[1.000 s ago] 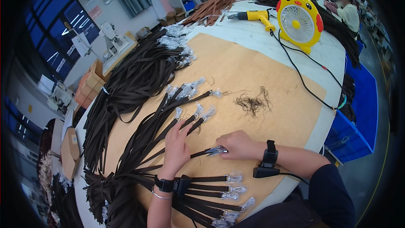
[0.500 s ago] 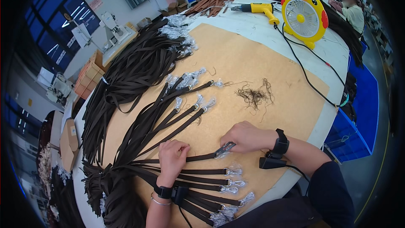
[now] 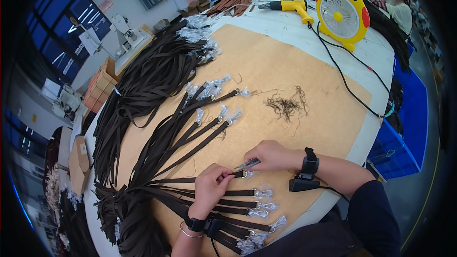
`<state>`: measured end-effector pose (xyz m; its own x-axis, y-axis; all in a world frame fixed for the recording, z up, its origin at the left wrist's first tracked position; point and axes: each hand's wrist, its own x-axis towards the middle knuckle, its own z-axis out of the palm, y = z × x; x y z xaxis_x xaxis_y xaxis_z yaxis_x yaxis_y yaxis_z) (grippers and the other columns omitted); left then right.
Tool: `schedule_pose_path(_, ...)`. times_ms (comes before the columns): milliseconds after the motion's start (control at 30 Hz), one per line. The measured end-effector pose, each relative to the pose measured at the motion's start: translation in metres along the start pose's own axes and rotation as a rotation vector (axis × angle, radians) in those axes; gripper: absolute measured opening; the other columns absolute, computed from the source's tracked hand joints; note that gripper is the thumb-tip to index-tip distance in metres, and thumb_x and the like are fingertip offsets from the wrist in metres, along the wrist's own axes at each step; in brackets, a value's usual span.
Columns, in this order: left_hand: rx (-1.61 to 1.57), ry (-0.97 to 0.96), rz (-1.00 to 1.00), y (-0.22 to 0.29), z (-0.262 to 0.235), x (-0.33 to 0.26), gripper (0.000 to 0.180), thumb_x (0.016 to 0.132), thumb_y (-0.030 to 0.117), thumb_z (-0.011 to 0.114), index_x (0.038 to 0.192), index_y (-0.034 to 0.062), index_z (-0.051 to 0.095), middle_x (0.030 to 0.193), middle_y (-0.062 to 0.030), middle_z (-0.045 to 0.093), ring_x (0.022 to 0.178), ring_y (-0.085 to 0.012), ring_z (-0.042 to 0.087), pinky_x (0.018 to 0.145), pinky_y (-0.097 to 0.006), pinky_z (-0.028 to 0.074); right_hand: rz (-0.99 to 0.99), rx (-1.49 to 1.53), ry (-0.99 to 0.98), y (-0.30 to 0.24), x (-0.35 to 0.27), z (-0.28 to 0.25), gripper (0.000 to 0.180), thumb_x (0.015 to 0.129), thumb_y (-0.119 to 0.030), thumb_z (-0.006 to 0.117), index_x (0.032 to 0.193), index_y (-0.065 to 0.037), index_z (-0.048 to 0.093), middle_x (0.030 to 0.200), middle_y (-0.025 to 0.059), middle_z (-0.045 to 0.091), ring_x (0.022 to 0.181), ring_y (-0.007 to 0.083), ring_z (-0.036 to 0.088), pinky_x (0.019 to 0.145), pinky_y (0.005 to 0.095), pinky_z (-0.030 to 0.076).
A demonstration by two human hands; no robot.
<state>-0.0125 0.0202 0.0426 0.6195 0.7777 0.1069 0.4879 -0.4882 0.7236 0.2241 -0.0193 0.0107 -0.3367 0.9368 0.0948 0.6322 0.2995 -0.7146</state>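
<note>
One dark strap (image 3: 190,181) lies across the brown sheet (image 3: 285,66) near the table (image 3: 376,57) front edge, my left hand (image 3: 212,190) pinching its clip end, my right hand (image 3: 269,156) closed on a small tool (image 3: 247,164) touching it, open sheet beyond.

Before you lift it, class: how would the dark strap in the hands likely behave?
The dark strap is long, thin and flat, so probably floppy. Its metal clip, between left hand and right hand, would likely weigh that end down.
</note>
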Motion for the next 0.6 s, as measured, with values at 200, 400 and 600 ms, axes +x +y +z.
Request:
schedule_pose_path(200, 0.036, -0.006, 0.055, -0.002, 0.003, -0.003, 0.012, 0.077, 0.0, 0.078, 0.085, -0.0008, 0.07, 0.08, -0.0105, 0.066, 0.068, -0.0204, 0.064, 0.064, -0.029, 0.051, -0.021, -0.009, 0.014, 0.002, 0.001, 0.003, 0.024, 0.085, -0.037, 0.071, 0.092, -0.014, 0.071, 0.074, 0.0123, 0.068, 0.071, 0.0347, 0.066, 0.063, 0.044, 0.049)
schedule_pose_path(400, 0.128, -0.052, 0.131, -0.004, 0.007, -0.002, 0.009, 0.08, -0.003, 0.07, 0.086, -0.0008, 0.064, 0.08, -0.0131, 0.063, 0.071, -0.0287, 0.063, 0.065, -0.034, 0.05, 0.0, -0.029, -0.003, 0.003, 0.0, 0.005, 0.028, 0.085, -0.04, 0.071, 0.095, -0.014, 0.071, 0.074, 0.0129, 0.068, 0.072, 0.0348, 0.066, 0.064, 0.0441, 0.049)
schedule_pose_path(600, 0.147, -0.001, 0.122, -0.01, 0.011, -0.007, 0.008, 0.082, -0.005, 0.065, 0.087, -0.0009, 0.06, 0.08, -0.014, 0.06, 0.07, -0.0298, 0.061, 0.065, -0.035, 0.049, -0.127, -0.051, 0.074, -0.008, 0.002, 0.004, 0.031, 0.09, -0.043, 0.067, 0.103, -0.015, 0.071, 0.089, 0.0087, 0.07, 0.076, 0.031, 0.068, 0.064, 0.04, 0.051)
